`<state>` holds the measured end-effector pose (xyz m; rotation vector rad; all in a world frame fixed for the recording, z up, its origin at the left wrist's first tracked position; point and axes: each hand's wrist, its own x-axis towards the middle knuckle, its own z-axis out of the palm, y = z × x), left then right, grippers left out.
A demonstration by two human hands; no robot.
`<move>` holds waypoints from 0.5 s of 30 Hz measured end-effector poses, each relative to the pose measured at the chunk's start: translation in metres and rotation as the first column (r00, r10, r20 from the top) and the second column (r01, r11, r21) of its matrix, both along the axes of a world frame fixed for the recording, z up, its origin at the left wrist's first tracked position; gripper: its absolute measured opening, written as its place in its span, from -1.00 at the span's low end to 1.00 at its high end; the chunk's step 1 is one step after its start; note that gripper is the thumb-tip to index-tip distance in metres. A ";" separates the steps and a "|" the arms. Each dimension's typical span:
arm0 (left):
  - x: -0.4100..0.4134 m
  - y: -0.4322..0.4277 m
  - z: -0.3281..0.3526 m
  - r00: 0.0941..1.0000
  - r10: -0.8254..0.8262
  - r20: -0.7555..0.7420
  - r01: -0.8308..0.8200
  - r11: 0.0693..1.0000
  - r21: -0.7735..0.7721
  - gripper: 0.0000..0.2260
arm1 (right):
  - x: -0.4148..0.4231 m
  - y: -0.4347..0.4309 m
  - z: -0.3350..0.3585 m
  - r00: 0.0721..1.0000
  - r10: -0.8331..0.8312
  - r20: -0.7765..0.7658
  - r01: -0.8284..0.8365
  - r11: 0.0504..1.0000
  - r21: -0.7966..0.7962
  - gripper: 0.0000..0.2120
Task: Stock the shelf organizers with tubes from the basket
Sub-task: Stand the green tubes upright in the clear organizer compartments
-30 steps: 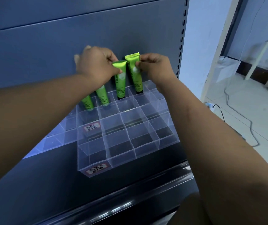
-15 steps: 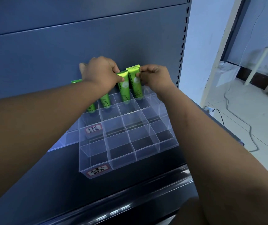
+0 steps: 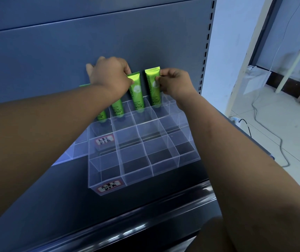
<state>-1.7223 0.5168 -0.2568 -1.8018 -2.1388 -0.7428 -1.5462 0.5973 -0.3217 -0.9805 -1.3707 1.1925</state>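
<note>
**Back row stocked, front rows empty**

Nearest: clear organizer (image 3: 142,160), front cells bare. Farther: four green tubes (image 3: 136,91) upright in back row. Left hand (image 3: 109,75) and right hand (image 3: 176,82) fingers pinching tube tops. Basket unseen.

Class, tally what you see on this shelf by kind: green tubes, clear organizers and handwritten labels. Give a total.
Green tubes: 4
Clear organizers: 2
Handwritten labels: 2
Total: 8
</note>
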 end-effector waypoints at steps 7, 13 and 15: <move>0.001 0.002 0.000 1.000 -0.008 0.000 0.008 1.000 0.004 -0.90 | 0.002 -0.003 0.002 1.000 0.004 -0.001 -0.004 1.000 -0.009 -0.83; 0.001 0.003 -0.002 1.000 -0.003 0.001 0.003 1.000 0.018 -0.88 | 0.003 -0.006 0.006 0.999 0.029 -0.018 -0.029 0.999 0.018 -0.74; 0.000 0.004 -0.003 1.000 -0.003 0.002 0.003 1.000 0.018 -0.88 | 0.003 -0.005 0.006 0.999 0.030 -0.011 -0.030 0.999 0.012 -0.69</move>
